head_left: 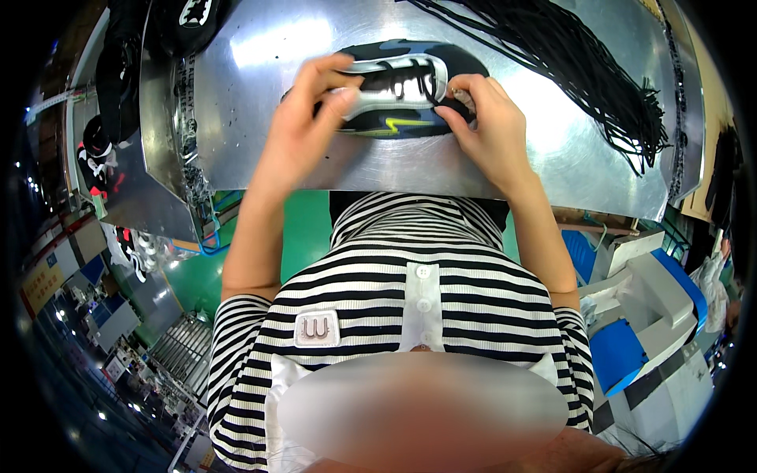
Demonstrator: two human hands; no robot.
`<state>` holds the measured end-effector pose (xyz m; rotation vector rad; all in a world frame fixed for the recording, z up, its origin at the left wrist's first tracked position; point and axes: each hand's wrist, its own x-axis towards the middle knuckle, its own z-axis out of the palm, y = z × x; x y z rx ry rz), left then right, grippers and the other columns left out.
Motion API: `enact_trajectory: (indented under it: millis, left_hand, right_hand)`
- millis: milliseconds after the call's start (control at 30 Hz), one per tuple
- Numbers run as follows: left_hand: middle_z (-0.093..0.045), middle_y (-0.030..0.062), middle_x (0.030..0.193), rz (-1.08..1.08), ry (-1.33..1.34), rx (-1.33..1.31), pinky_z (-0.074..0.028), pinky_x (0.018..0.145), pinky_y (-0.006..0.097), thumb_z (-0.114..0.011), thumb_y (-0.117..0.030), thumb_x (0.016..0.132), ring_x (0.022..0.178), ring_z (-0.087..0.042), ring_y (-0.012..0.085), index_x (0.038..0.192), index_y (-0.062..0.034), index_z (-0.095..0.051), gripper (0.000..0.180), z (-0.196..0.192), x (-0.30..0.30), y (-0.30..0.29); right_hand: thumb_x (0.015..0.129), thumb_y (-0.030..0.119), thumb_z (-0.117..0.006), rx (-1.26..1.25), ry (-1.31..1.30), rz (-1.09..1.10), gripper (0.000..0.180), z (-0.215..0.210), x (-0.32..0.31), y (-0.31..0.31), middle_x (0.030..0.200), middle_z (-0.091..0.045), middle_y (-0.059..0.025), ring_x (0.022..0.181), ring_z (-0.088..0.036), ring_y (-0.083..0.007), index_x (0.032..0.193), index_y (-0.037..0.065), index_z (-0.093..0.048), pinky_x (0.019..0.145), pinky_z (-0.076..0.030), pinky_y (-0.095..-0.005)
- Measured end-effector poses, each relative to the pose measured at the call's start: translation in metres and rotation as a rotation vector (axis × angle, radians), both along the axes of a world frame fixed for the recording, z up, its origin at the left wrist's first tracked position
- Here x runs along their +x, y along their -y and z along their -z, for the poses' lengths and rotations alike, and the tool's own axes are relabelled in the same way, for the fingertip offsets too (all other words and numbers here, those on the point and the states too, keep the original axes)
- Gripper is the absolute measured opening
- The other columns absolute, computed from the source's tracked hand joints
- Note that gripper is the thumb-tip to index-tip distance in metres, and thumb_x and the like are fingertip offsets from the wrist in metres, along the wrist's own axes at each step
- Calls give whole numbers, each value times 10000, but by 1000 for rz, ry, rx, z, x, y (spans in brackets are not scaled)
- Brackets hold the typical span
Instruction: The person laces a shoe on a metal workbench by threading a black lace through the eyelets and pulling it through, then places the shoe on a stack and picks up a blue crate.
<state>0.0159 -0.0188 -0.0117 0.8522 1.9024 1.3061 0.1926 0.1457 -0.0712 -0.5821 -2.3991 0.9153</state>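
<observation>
Head view of a bench [378,169] with a dark, blue-patched shoe [402,130] lying on it at the upper centre of the frame, between two bare hands. The left hand [303,110] covers part of the shoe's left end; motion blurs its fingertips. Its thumb and fingers stand apart at the visible tips — whether something thin is caught deeper in this grip cannot be told. The right hand [493,118] hides part of the shoe's right end; its thumb and forefinger are bent toward each other beside a black lace, but whether the grip pinches the lace cannot be made out. A small pale patch between these fingers is likewise unclear.

The bench is bare, shiny metal with bright glare. A bundle of black laces [576,75] crosses its upper right, cut off by the top edge, as is a black shoe [185,24] at upper left. Below centre, a striped shirt [473,315] fills the frame above a blurred patch; green floor [303,232] shows beside it. Blue-and-grey equipment [646,307] stands at lower right — the room at lower left dissolves into darkness and small lights.
</observation>
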Motion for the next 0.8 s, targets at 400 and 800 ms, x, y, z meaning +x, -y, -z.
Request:
enact_trajectory:
  millis: [400,800]
  left_hand:
    - [-605,101,816,-17,-901,11,-462,684,365,-731,-119,806,762,-586,281,984,-48,-688,197,33,4,-38]
    - [-599,86,782,41,-770,166,-443,645,341,-743,-43,756,722,-575,256,915,-21,-682,172,-2,29,-37]
  right_hand:
    - [837,138,-707,-224,179,-571,180,-8,34,64,842,-657,-109,703,-646,-301,978,86,-608,618,-514,-389]
    - [876,191,-735,-1063,-199,11,188,-11,-20,11,708,-583,49,646,-486,-32,910,9,-700,592,-390,-191]
